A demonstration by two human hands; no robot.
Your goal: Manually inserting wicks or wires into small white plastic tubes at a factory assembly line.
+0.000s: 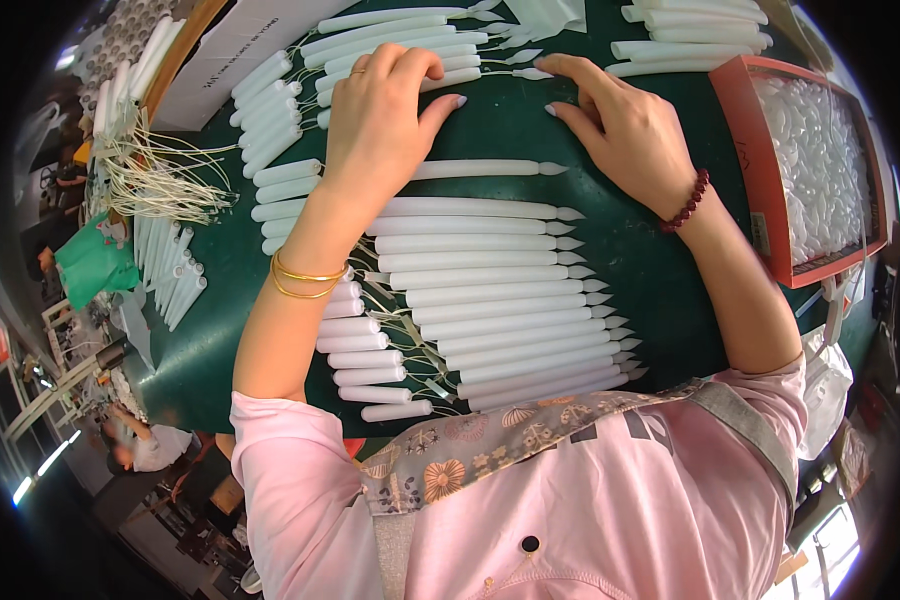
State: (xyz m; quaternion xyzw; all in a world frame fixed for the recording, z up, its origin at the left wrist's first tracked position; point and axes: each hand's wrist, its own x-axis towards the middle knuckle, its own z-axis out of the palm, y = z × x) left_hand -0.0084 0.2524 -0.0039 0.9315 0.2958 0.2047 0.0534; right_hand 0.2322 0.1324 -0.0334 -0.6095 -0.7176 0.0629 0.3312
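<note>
My left hand (385, 115) lies over the far group of white LED taper candles (380, 45), its fingers bent onto them and its thumb apart. To its right, my right hand (625, 125) has its index fingertip at the flame-shaped tip (532, 73) of the nearest candle there; its thumb is spread away from the finger. Below my left wrist lies a single candle (480, 169). Nearer me, a stacked row of flame-tipped candles (500, 277) lies side by side, with short white tubes (365, 342) wired to their left ends.
A red box (738, 165) of clear flame-shaped pieces (815, 160) stands at the right. Plain white tubes (695, 30) lie at the far right. Loose wires (165, 175), a green bag (95, 262) and more short tubes (175, 275) are at the left of the dark green table (670, 300).
</note>
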